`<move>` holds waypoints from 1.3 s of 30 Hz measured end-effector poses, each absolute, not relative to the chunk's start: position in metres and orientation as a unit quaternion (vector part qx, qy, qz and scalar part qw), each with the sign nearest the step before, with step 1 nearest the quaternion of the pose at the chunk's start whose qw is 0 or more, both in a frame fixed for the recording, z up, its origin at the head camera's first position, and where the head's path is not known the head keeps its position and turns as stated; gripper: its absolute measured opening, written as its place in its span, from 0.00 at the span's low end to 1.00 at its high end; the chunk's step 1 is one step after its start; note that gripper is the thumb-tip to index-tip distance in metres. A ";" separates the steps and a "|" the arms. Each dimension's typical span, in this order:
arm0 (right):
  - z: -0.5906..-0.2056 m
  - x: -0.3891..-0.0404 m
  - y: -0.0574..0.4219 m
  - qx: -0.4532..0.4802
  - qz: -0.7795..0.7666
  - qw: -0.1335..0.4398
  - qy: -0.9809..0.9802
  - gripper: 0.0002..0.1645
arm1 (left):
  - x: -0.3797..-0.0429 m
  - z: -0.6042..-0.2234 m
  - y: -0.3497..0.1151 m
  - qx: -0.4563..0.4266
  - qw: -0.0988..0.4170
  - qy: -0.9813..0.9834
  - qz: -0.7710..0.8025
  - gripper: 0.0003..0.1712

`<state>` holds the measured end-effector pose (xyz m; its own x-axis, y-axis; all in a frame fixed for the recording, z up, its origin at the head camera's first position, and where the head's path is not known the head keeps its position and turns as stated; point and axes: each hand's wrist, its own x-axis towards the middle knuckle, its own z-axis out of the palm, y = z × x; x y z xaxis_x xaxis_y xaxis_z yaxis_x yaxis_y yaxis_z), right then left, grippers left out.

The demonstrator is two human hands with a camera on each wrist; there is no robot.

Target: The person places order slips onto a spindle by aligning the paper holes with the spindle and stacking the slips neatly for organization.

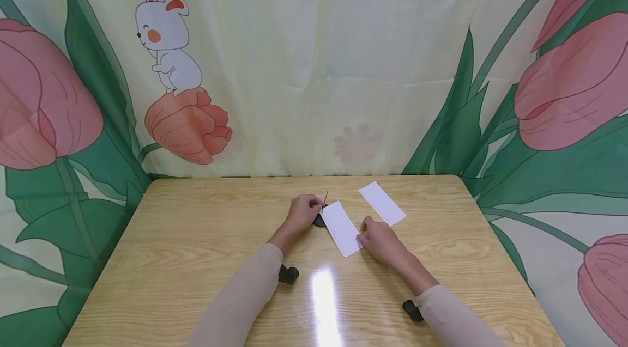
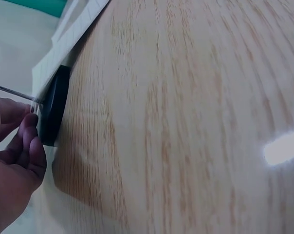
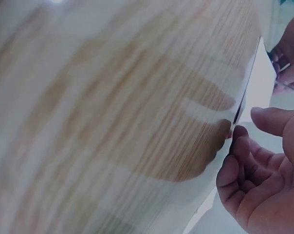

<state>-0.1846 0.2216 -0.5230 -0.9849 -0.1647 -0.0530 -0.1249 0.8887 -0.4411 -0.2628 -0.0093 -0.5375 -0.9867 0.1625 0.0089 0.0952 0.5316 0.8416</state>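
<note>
A black round base with a thin upright metal spike, like a bill spike, stands near the middle of the table. One printed paper slip slants from the spike toward the lower right, its upper left corner over the base. My left hand pinches that corner right beside the spike, with its other fingers curled in the left wrist view. At the slip's lower right end, my right hand holds the edge, thumb over it and curled fingertips at its side. In the left wrist view, the base sits under the slip.
A second printed slip lies flat on the wooden table, just beyond the right hand. Behind the table's far edge hangs a curtain printed with tulips and a rabbit. Light reflects brightly off the tabletop in front.
</note>
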 end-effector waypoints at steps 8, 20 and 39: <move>-0.519 -0.189 0.246 -0.064 -0.268 0.024 0.961 0.12 | -0.261 -0.535 -0.013 0.075 0.033 0.876 0.475 0.06; -0.511 -0.203 0.285 -0.036 -0.279 -0.007 0.960 0.25 | -0.254 -0.532 -0.026 0.093 0.048 0.877 0.470 0.17; -0.524 -0.229 0.321 -0.009 -0.261 0.003 0.965 0.37 | -0.247 -0.540 -0.033 0.154 0.060 0.903 0.396 0.39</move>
<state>-0.2288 0.3207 -0.5244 -0.9998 -0.0187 -0.0012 -0.0155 0.8639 -0.5035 -0.2473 -0.0326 -0.5402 -0.9456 0.3249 0.0135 0.2301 0.6391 0.7339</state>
